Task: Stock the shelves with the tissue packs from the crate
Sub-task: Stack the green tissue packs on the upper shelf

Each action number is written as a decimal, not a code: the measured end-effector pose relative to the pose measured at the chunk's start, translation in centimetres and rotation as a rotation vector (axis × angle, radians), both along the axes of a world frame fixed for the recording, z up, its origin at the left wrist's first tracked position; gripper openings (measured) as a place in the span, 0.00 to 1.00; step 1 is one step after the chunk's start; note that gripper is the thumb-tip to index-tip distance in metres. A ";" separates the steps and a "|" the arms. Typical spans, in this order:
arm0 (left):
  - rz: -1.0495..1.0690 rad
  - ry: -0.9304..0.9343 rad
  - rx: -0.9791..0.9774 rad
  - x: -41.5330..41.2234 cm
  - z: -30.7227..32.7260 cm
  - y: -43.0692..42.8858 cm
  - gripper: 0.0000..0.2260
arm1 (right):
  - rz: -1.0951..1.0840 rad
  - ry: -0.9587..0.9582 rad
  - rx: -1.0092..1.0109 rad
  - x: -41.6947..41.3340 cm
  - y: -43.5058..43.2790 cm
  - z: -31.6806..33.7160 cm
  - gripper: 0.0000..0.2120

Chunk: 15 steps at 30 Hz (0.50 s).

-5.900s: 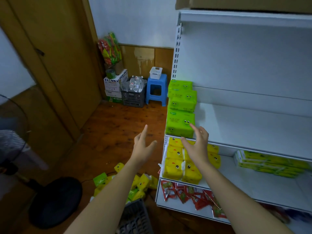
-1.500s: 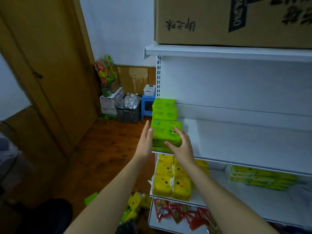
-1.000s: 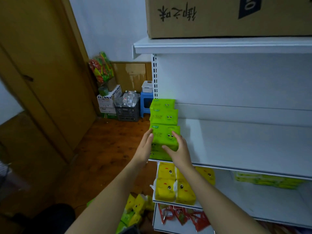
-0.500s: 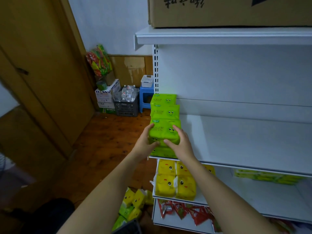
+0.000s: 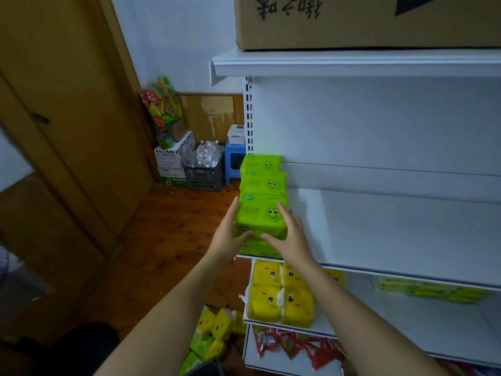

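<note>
Together, the left hand (image 5: 226, 236) and right hand (image 5: 291, 238) grip a green tissue pack (image 5: 260, 214) from either side, atop another green pack (image 5: 256, 248) at the left front of the white shelf (image 5: 393, 234). Two more green packs (image 5: 263, 183) sit just behind; yellow packs (image 5: 282, 297) lie one shelf down.

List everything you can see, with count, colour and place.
green packs: four visible, green, left end of middle shelf, front two stacked
yellow packs: at least four, yellow, shelf below
loose packs: several, yellow and green, floor
red packets: several, red, bottom shelf
cardboard box: one, brown, top shelf
stool: one, blue, floor at back
left hand: one, grips top front green pack, left side
right hand: one, grips same pack, right side
</note>
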<state>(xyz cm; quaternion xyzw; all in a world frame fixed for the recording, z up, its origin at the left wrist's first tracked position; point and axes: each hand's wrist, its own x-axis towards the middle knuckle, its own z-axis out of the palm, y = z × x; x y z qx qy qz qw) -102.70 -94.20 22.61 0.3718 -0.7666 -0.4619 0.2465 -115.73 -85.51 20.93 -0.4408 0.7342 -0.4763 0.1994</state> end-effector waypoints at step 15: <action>0.467 -0.059 0.120 12.2 -4.2 3.7 0.36 | 0.260 0.334 -0.182 9.6 0.3 1.4 0.31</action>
